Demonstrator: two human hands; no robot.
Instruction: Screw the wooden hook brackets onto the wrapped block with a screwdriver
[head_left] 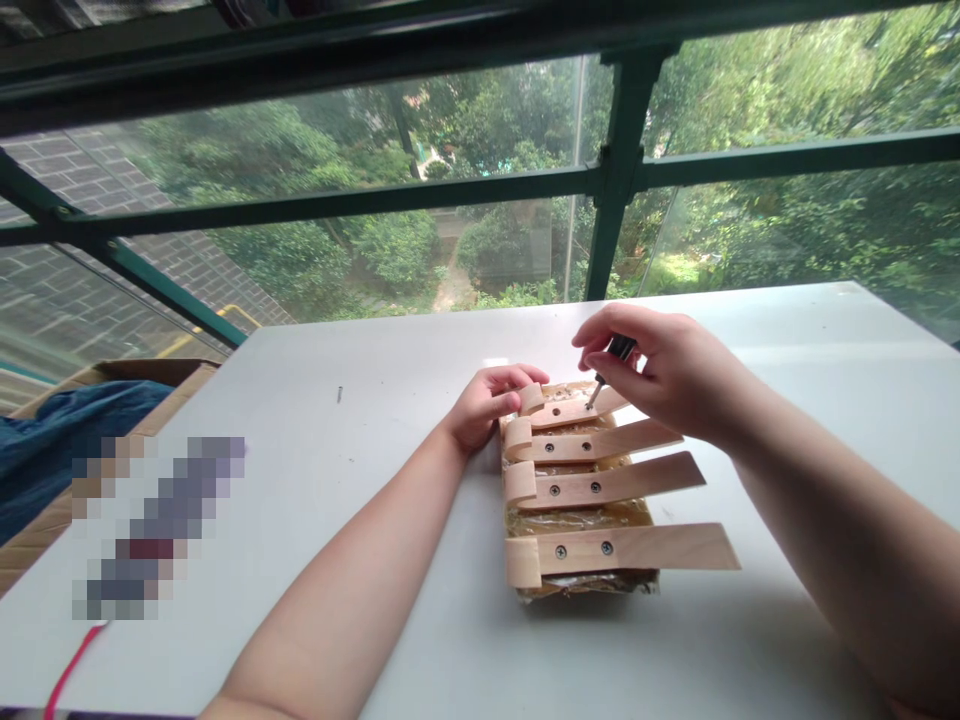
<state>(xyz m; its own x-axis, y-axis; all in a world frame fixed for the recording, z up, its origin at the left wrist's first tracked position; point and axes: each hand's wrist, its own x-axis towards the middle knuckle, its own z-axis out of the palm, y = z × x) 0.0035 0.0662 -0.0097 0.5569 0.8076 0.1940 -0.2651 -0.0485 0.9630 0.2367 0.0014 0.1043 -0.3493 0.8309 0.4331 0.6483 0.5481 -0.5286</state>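
Observation:
My right hand [645, 360] is closed around the black handle of a screwdriver [621, 348]. Its tip meets a screw [589, 406] in the farthest wooden strip [541, 416]; an open hole shows to the left of that screw. My left hand [491, 402] grips the curled left end of the same strip, fingers bent over it. Several such strips, including the nearest strip [660, 548], lie side by side across a block [581, 518] wrapped in clear film or tape. Each of the nearer strips has two cross-head screws in it.
The block rests on a white table [405, 600]. A small loose screw [340, 394] lies toward the back left. A pixelated object [161, 530] with a red strap [71, 670] is at left, near a cardboard box [199, 378] holding blue cloth. Green-framed windows stand behind.

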